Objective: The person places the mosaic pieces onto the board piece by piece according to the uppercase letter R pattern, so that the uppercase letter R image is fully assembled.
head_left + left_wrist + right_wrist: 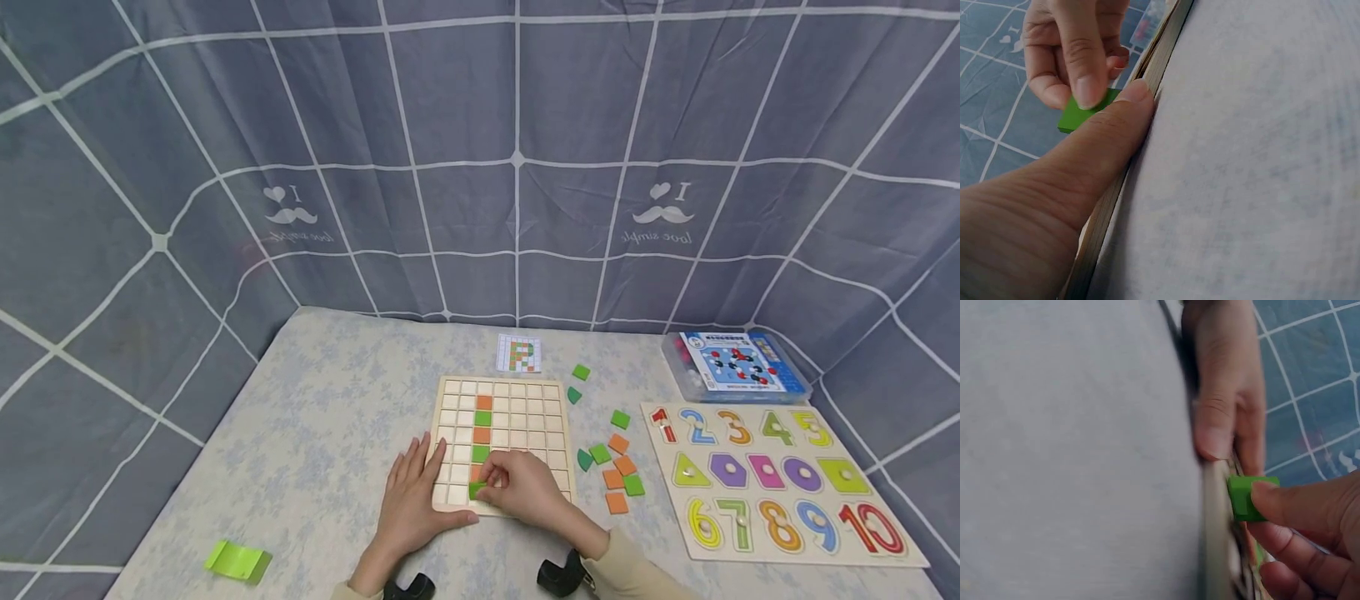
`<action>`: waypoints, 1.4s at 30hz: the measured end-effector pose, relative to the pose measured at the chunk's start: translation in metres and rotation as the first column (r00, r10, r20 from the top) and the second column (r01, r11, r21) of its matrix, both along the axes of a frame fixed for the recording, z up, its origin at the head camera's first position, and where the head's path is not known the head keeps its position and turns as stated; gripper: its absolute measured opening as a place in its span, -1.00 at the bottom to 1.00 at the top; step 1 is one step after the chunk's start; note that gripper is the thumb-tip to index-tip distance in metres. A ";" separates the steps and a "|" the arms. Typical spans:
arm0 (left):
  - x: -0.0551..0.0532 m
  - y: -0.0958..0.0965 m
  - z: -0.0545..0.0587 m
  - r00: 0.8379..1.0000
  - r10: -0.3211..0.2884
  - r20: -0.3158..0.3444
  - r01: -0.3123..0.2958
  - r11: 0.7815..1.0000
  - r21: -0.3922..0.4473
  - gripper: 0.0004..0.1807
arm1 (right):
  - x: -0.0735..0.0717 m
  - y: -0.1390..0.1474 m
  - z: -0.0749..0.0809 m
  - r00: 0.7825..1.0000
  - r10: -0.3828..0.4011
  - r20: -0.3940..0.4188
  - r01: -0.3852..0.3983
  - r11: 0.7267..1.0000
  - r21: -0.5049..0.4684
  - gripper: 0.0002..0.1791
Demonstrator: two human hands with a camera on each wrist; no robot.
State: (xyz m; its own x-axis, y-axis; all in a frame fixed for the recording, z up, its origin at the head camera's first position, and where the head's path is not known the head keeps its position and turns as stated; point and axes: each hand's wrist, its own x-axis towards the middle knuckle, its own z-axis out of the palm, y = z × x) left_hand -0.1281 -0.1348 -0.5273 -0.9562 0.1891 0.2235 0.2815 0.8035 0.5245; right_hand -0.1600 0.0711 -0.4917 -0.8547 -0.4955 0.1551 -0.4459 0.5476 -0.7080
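Note:
A wooden grid board (528, 510) lies on the table, with a column of alternating orange tile (482, 436) and green tile (480, 454) squares left of its middle. My right hand (525, 487) pinches a green square tile (1244, 499) between thumb and fingers, over the lower end of that column. Spread flat, my left hand (408, 500) rests along the board's left and lower edges, its thumb (1110, 128) at the front rim. The pinched tile shows just beyond that thumb in the left wrist view.
Loose orange and green squares (620, 419) and dark green quarter-round pieces (585, 460) lie right of the board. A pattern card (518, 353) sits behind it. Farther right are a number puzzle board (780, 492) and a plastic box (738, 367). A green holder (238, 562) stands front left.

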 end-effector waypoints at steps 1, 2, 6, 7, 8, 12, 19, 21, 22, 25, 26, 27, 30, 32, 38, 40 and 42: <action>0.000 0.000 0.000 1.000 -0.002 0.004 0.002 1.000 0.004 0.23 | 0.001 -0.001 -0.001 1.000 0.002 0.004 -0.002 1.000 0.011 -0.83; 0.000 0.000 0.000 1.000 -0.003 0.006 0.003 1.000 0.004 0.23 | 0.001 -0.001 -0.002 1.000 0.002 0.007 -0.003 1.000 0.020 -0.84; 0.001 0.000 0.001 1.000 -0.001 0.011 0.000 1.000 0.005 0.23 | 0.003 -0.003 -0.003 1.000 0.002 -0.013 -0.001 0.999 0.046 -0.84; 0.001 0.000 0.001 1.000 0.001 0.012 -0.001 1.000 0.004 0.23 | 0.003 -0.003 -0.003 1.000 -0.001 -0.020 0.002 0.999 0.049 -0.84; 0.001 0.000 0.001 1.000 0.003 0.010 -0.003 1.000 0.001 0.23 | 0.003 -0.003 -0.003 1.000 -0.003 -0.026 0.004 0.999 0.051 -0.83; 0.000 0.000 0.001 1.000 0.003 0.011 -0.003 1.000 0.003 0.23 | 0.004 -0.004 -0.003 0.999 -0.012 -0.036 0.014 0.998 0.062 -0.83; 0.000 0.000 0.000 1.000 0.003 0.005 -0.003 1.000 0.001 0.24 | 0.004 -0.003 -0.003 1.000 -0.009 -0.020 0.010 0.998 0.066 -0.87; 0.000 0.000 0.000 1.000 0.003 0.004 -0.003 1.000 -0.001 0.24 | 0.004 -0.003 -0.003 0.999 -0.009 -0.032 0.011 0.998 0.066 -0.88; 0.000 -0.001 0.000 1.000 0.003 0.002 -0.003 1.000 -0.003 0.24 | 0.004 -0.003 -0.003 0.999 -0.010 -0.042 0.013 0.998 0.066 -0.89; 0.000 0.000 0.000 1.000 0.002 -0.002 -0.002 1.000 -0.006 0.24 | 0.004 -0.003 -0.004 0.997 -0.012 -0.080 0.018 0.997 0.075 -0.92; 0.000 0.000 0.001 1.000 0.001 -0.002 -0.001 1.000 -0.006 0.24 | 0.003 -0.003 -0.004 0.996 -0.012 -0.092 0.020 0.997 0.081 -0.93; 0.000 0.000 0.001 1.000 0.001 -0.002 -0.001 1.000 -0.006 0.24 | 0.003 -0.003 -0.003 0.995 -0.012 -0.103 0.021 0.996 0.085 -0.93; 0.000 0.000 0.002 1.000 0.002 -0.001 -0.002 1.000 -0.005 0.24 | 0.003 -0.004 -0.003 0.992 -0.009 -0.123 0.021 0.995 0.096 -0.93; 0.000 0.001 0.002 1.000 0.004 0.002 -0.004 1.000 -0.007 0.24 | 0.004 -0.004 -0.002 0.992 -0.007 -0.125 0.020 0.995 0.100 -0.93; 0.000 0.001 0.002 1.000 0.007 0.013 -0.007 1.000 -0.005 0.24 | 0.004 -0.004 -0.001 0.992 0.000 -0.129 0.014 0.994 0.109 -0.91; 0.000 0.000 0.002 1.000 0.006 0.016 -0.006 1.000 -0.004 0.25 | 0.003 -0.004 -0.002 0.991 0.009 -0.133 0.006 0.994 0.111 -0.91; 0.000 0.000 0.002 1.000 0.005 0.018 -0.005 1.000 -0.006 0.25 | 0.002 -0.004 -0.002 0.990 0.025 -0.139 -0.009 0.994 0.111 -0.91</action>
State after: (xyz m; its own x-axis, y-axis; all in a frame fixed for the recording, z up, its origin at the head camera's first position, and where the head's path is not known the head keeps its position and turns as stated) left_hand -0.1280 -0.1350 -0.5255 -0.9609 0.1854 0.2056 0.2682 0.8079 0.5248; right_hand -0.1585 0.0675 -0.4938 -0.8195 -0.5306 0.2165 -0.5465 0.6100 -0.5738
